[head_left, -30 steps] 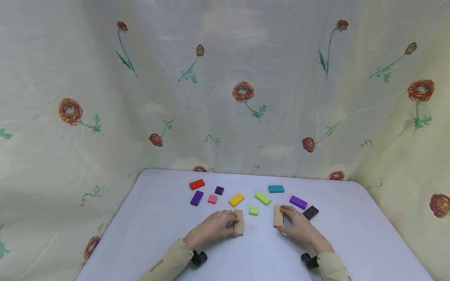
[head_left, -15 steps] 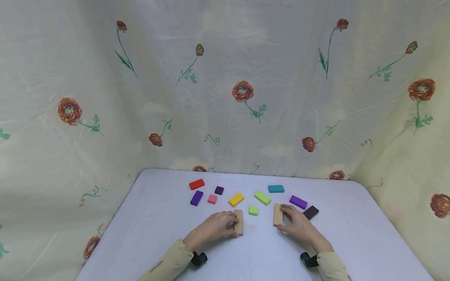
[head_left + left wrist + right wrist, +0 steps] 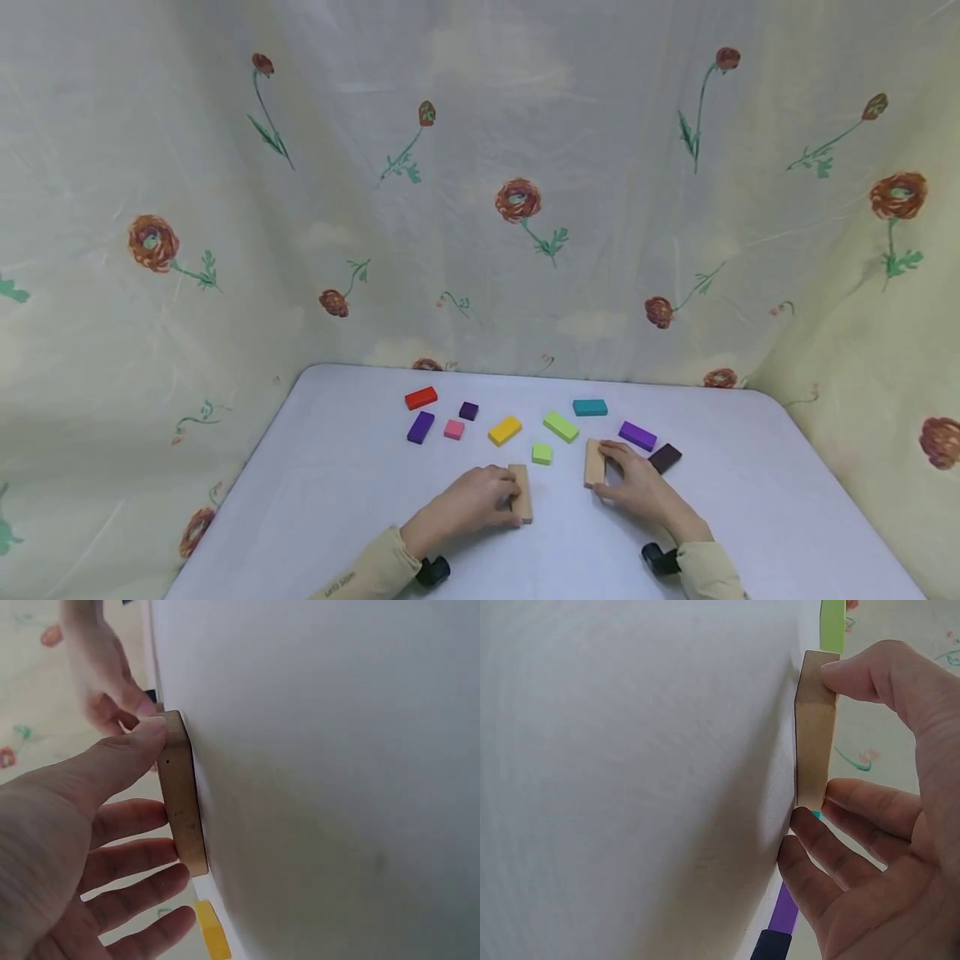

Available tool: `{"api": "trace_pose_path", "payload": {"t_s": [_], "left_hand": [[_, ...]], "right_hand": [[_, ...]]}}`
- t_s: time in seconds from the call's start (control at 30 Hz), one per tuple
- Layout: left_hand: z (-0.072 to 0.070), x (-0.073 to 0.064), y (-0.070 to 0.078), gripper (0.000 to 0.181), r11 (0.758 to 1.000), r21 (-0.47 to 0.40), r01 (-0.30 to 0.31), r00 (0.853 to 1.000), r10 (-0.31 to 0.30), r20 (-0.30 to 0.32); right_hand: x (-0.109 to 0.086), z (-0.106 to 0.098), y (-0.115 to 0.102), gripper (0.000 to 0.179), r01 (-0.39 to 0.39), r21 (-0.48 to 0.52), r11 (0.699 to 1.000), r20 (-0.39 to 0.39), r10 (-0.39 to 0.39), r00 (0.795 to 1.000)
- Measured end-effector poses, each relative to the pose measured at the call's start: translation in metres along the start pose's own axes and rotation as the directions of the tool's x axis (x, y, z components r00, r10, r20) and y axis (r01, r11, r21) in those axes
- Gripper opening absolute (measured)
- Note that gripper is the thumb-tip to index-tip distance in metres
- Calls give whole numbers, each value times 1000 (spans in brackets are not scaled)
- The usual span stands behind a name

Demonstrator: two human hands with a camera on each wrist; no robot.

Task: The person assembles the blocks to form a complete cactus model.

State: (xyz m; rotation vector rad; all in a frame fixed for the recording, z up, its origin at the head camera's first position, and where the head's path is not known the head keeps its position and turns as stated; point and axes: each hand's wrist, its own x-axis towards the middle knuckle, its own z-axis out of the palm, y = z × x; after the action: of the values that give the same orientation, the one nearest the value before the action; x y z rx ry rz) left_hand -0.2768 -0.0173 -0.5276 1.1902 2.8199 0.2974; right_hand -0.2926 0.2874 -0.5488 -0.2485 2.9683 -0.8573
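Observation:
In the head view, my left hand [image 3: 480, 502] grips a plain wooden block [image 3: 521, 493] by its two ends, thumb on the near end. The left wrist view shows that same left block [image 3: 182, 799] close over the white table, with fingertips along its side and far end. My right hand [image 3: 643, 486] holds a second plain wooden block [image 3: 594, 464] the same way, standing a little farther back. In the right wrist view, the thumb presses one end of this right block [image 3: 815, 735] and fingers meet the other end.
Coloured blocks lie beyond my hands on the white table [image 3: 337, 467]: a small green block [image 3: 542, 453], a yellow block [image 3: 505, 431], a long green block [image 3: 561, 426], a teal block [image 3: 590, 407] and several others. A dark brown block [image 3: 664, 457] lies by my right hand.
My left hand has drawn its wooden block toward me and slightly right, nearer the middle. The right hand and its block stay in place; the head view has tilted slightly.

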Motion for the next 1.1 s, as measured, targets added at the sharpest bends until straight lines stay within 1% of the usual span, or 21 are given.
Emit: {"api": "trace_pose_path", "payload": {"t_s": [0.1, 0.33, 0.53, 0.67, 0.83, 1.0, 1.1], "left_hand": [[2, -1, 6, 45, 999, 22, -28, 1000, 28, 3], [8, -7, 15, 40, 996, 16, -93, 996, 93, 9], [11, -14, 25, 39, 988, 12, -153, 988, 152, 31], [11, -18, 32, 38, 981, 27, -194, 981, 193, 30], [9, -20, 37, 37, 976, 25, -217, 976, 216, 30], [5, -24, 43, 37, 975, 9, -220, 974, 219, 54], [5, -27, 46, 37, 974, -23, -223, 971, 224, 79]], "right_hand": [[-1, 1, 1, 79, -1, 2, 1000, 4, 1, 1000], [-5, 3, 1, 79, -7, -11, 1000, 3, 7, 1000], [-6, 3, 3, 78, 10, -34, 999, -9, -10, 1000], [-6, 3, 1, 77, 7, -36, 999, -9, -8, 1000], [-3, 1, -1, 78, -8, -33, 999, -6, 8, 1000], [-1, 0, -2, 78, 2, -43, 999, -9, -3, 1000], [-1, -1, -5, 78, 0, -44, 999, -8, 0, 1000]]}}
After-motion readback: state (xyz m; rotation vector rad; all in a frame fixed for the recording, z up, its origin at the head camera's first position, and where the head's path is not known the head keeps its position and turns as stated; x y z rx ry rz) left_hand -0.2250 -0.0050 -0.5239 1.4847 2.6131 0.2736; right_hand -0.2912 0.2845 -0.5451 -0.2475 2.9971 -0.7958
